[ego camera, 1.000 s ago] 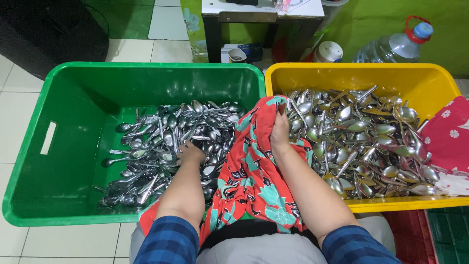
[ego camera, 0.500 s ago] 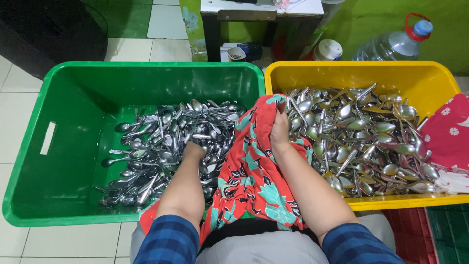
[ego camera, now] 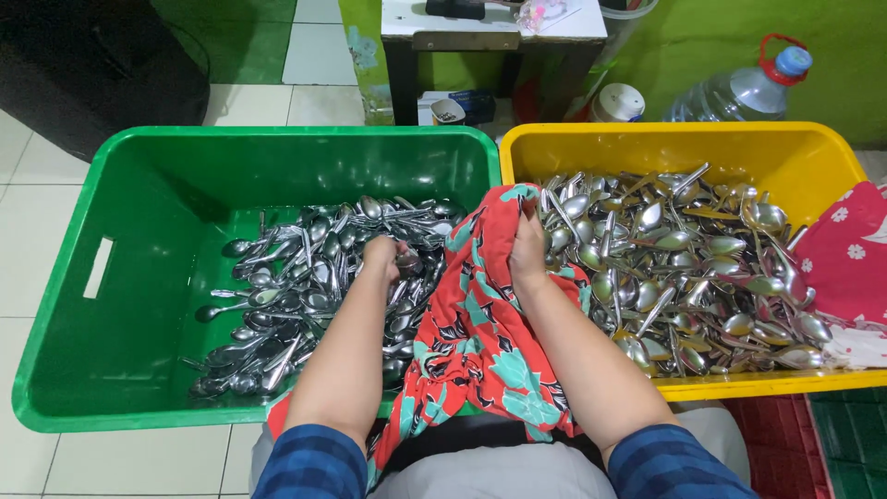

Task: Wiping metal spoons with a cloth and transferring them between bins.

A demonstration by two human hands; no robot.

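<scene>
While both forearms in blue checked sleeves reach up from the bottom edge of the frame, a red cloth with teal flowers drapes from the lap up over the seam where the two bins meet. At centre, the right hand is clenched on the top fold of that cloth, bunching it just beside the spoons in the yellow bin at right. Left of it, the left hand is curled among the heap of spoons in the green bin, its fingers closed round a few of them; how many cannot be told. A second heap of spoons fills the yellow bin nearly to the rim. At the right edge lies a red cloth with white flowers. Farther back, in the upper part of the frame, stand a small white-topped table, a white-lidded jar and a large clear water bottle with a blue cap against a green wall.
</scene>
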